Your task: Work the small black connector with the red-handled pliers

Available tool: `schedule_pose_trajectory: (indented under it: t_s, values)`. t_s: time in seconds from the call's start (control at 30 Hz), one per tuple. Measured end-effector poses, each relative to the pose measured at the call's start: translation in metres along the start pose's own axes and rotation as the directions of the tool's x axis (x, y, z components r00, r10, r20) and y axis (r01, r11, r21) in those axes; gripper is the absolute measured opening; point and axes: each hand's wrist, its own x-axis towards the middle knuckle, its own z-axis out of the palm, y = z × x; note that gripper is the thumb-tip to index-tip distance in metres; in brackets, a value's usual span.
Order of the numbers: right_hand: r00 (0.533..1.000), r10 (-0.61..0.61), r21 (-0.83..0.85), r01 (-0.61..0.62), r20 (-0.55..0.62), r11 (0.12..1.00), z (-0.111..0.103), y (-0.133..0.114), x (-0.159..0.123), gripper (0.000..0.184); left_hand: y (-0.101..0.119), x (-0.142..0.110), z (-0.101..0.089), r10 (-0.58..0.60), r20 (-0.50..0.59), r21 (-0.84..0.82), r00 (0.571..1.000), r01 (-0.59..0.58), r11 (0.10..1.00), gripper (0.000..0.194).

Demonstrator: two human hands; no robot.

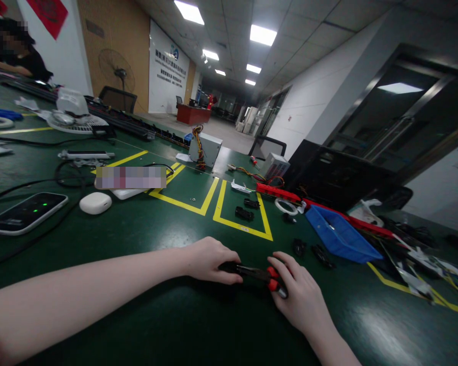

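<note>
Red-handled pliers (274, 285) are mid-surface, just above the green surface (168, 229), nose toward 9 o'clock. Right hand (301, 292) has them: grip partly closed round the handles, fingers not fully wrapped. Left hand (209, 260) comes in from 9 o'clock, grip narrow, thumb and fingers pinching a small black part (228, 266) at the nose. Can't tell if the jaws are biting it or only meeting it; too dark and small there.

Risks, my read:
- Nose slips off the part and nips the left fingers. Cause: fingertips very near the jaws, small dark target.
- Pliers twist in the right hand. Cause: loose-looking hold on the handles.
- Part cracks or gets marked if squeezed hard; looks like plastic.
- Part pings away and gets mixed up. Lookalikes nearby: black pieces (244, 213) inside the yellow tape (242, 230) at 12, connector (299, 247) and clip (322, 256) at 2.

Blue tray (339, 234) further out at 2, white ring (286, 206) at 1. Right elbow swinging wide could knock the tray. Phone (26, 212) and white case (95, 203) at 10, well apart from both hands, low concern.
</note>
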Motion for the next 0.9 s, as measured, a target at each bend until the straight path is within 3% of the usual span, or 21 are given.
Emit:
schedule_pose_trajectory:
  t_s: [0.27, 0.5, 0.9]
  values:
    - [0.999, -0.037, -0.103, 0.033, -0.034, 0.994, -0.0019, 0.0013, -0.0009, 0.041, -0.0016, -0.0003, -0.0001, -0.015, 0.002, -0.03, 1.0, 0.015, 0.999, 0.038]
    - [1.0, -0.021, -0.199, 0.022, 0.009, 0.98, -0.0059, -0.0011, 0.0008, 0.052, -0.0008, 0.0, -0.0008, -0.024, 0.008, -0.016, 1.0, 0.024, 1.0, 0.039]
    - [1.0, -0.014, -0.208, 0.009, -0.023, 0.978, -0.0053, -0.0005, 0.003, 0.052, -0.0011, 0.0003, -0.0009, -0.045, 0.029, -0.012, 0.999, 0.045, 0.999, 0.04]
